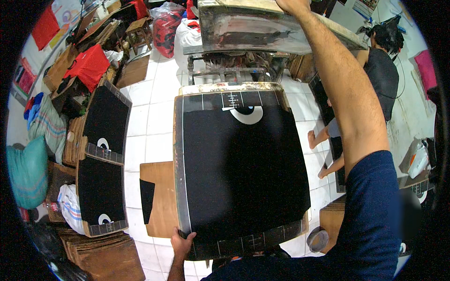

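A black fabric panel lies flat on a printing board with white ruled lines along its edges. A white curved print with a small blue spot sits at the panel's far end. My left hand holds the board's near left corner, thumb on top and other fingers partly hidden. Beyond the board, a large pale-edged screen frame is tilted up, its face smeared grey and black. My right arm reaches far forward, and my right hand grips the frame's top edge, partly cut off by the picture.
To the left, more boards with black panels stand beside stacked brown boards. A plywood sheet juts out beside my board. A round tin sits at the near right. Another person sits at the right; bags lie at the back.
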